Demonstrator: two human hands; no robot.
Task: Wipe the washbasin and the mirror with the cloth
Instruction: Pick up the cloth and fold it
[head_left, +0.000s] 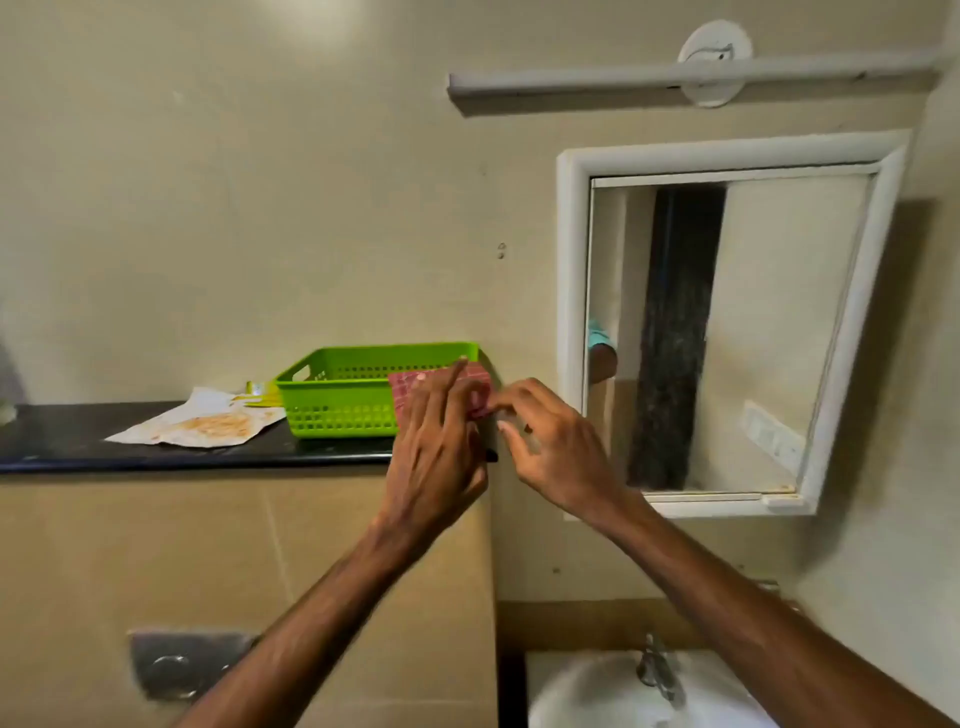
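Head view. Both bare hands raised in front of the wall, at the right end of the black shelf. Left hand back toward camera, fingers stretched up over a small red patterned cloth, flat against it; cannot tell whether really gripping or only pressing. Right hand just beside, thumb and fingertips pinched on the cloth's lower right edge, other fingers curled loosely. Cloth held up at the shelf's corner, partly covering the right end of the green basket. Basket standing on the shelf, against the wall. Crumpled stained paper lying left of the basket; something yellow between them, too small to tell.

Mirror in white frame on the wall right of the hands, near but not touched. White light bar above it. Washbasin at bottom right, below the right forearm, with metal tap at its back edge. Flush plate on the tiled panel, lower left.
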